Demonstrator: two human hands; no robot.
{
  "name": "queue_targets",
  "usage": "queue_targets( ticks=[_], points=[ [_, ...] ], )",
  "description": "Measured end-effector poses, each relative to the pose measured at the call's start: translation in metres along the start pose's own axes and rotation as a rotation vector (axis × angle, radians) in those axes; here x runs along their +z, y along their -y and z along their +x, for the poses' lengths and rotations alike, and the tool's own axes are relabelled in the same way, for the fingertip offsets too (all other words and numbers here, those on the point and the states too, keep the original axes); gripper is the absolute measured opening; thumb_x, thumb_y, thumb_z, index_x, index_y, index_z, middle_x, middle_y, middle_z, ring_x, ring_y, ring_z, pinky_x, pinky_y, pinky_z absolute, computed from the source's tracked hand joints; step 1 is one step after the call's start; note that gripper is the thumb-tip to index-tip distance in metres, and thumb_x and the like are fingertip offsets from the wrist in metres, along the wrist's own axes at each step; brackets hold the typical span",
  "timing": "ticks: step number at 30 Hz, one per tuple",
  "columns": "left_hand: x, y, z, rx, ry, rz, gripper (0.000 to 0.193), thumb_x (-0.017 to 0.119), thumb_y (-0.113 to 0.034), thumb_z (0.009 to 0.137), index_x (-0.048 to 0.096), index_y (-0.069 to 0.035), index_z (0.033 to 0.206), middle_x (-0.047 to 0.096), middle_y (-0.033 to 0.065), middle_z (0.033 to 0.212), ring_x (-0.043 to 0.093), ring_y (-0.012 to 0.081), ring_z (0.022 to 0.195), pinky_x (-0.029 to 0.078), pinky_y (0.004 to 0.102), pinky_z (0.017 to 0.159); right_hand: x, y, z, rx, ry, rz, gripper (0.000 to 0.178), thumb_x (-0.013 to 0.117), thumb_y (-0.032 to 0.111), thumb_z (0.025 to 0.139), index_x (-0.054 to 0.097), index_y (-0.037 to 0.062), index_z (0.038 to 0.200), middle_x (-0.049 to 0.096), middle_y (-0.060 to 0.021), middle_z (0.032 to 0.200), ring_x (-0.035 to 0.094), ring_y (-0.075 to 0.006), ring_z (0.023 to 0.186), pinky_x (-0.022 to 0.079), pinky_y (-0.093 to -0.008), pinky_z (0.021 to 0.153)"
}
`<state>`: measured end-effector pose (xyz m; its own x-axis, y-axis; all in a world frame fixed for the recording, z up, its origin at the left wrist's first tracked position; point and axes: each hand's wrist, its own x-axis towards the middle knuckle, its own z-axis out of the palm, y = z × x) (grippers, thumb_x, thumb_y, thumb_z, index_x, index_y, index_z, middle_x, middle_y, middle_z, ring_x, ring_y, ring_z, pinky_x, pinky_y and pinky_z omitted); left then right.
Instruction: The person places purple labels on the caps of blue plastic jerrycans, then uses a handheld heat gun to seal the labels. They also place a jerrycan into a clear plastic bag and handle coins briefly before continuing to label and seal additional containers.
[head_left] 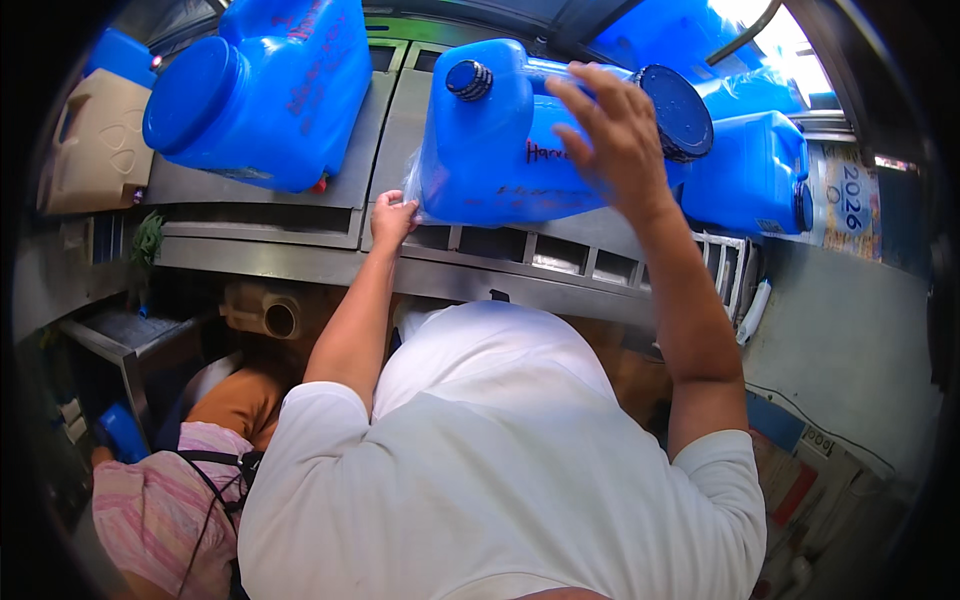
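"Right hand (615, 135): report state."

"Fingers spread and lightly curved, nothing gripped. Position: over the upper right part of the large blue jug (470, 165). Contact with the jug: cannot tell."

"Left hand (393, 217): report state."

"Thumb and fingers closed together on clear plastic film (413, 188) at the jug's lower left corner."

"Locate the jug and its fittings."

"The jug rests on the metal bench (260, 215), between the two hands and extending beyond them. Wide dark cap (680, 115): just right of the right hand. Small ribbed cap (468, 80): left of the right hand, beyond the left hand."

"List adjacent items."

"Left of the left hand, on the bench: a second blue container (285, 115) with a wide round lid. Farther left: a beige container (105, 145). Right of the right hand: a smaller blue jug (740, 175), followed by a printed sheet (848, 200)."

"Items nearer the body?"

"Below and left of the left hand: a tan container (258, 310) with a round opening. Farther back on that side: a co-worker in a pink striped top (165, 510)."
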<state>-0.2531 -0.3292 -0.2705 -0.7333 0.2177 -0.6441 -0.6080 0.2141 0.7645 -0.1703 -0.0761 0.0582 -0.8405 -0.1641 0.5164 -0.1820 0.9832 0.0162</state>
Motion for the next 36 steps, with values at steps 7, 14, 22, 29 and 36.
queue_targets(
  ticks=[7,14,22,29,36],
  points=[
    [-0.005,-0.036,-0.049,-0.048,0.193,-0.191,0.068,0.069,0.001,0.087,0.031,-0.004,0.143,0.059,0.0171,0.126,0.069,0.0173,0.079,0.058,0.0286,0.066,0.059,0.081,-0.173,0.880,0.877,1.025,0.029,0.057,0.025,0.098,0.064,0.0054,0.118,0.071,-0.0140,0.099,0.069,-0.0273,0.086,0.053,-0.0404,0.078],
    [-0.004,-0.058,-0.082,-0.089,0.275,-0.060,0.050,0.063,-0.013,0.096,0.036,-0.012,0.139,0.069,0.0062,0.110,0.070,0.0167,0.081,0.058,0.0306,0.071,0.239,0.072,-0.277,2.235,0.020,1.802,0.036,0.057,0.027,0.095,0.056,0.0092,0.126,0.066,-0.0131,0.116,0.064,-0.0323,0.104,0.048,-0.0515,0.091],
    [-0.004,-0.053,-0.076,-0.091,0.292,0.149,0.029,0.059,-0.016,0.099,0.052,-0.010,0.127,0.065,0.0076,0.121,0.071,0.0193,0.087,0.059,0.0352,0.082,0.261,0.064,-0.275,2.117,-0.050,1.625,0.020,0.059,0.027,0.090,0.059,0.0116,0.103,0.059,-0.0063,0.100,0.059,-0.0243,0.094,0.046,-0.0388,0.077],
    [-0.009,-0.038,-0.061,-0.094,0.246,0.168,0.022,0.061,-0.020,0.098,0.057,-0.009,0.117,0.065,0.0040,0.107,0.070,0.0152,0.079,0.055,0.0271,0.067,0.175,0.032,-0.307,2.091,-0.317,1.529,0.021,0.053,0.022,0.096,0.057,0.0098,0.113,0.061,-0.0086,0.108,0.062,-0.0278,0.099,0.049,-0.0432,0.084],
    [-0.003,-0.065,-0.065,0.258,0.004,0.031,0.037,0.053,-0.032,0.102,0.052,-0.009,0.132,0.061,0.0040,0.117,0.058,0.0137,0.107,0.049,0.0295,0.086,0.239,0.018,-0.302,2.149,-0.130,1.768,0.014,0.055,0.012,0.090,0.060,0.0107,0.103,0.062,-0.0067,0.098,0.062,-0.0237,0.090,0.049,-0.0447,0.087]
  ],
)
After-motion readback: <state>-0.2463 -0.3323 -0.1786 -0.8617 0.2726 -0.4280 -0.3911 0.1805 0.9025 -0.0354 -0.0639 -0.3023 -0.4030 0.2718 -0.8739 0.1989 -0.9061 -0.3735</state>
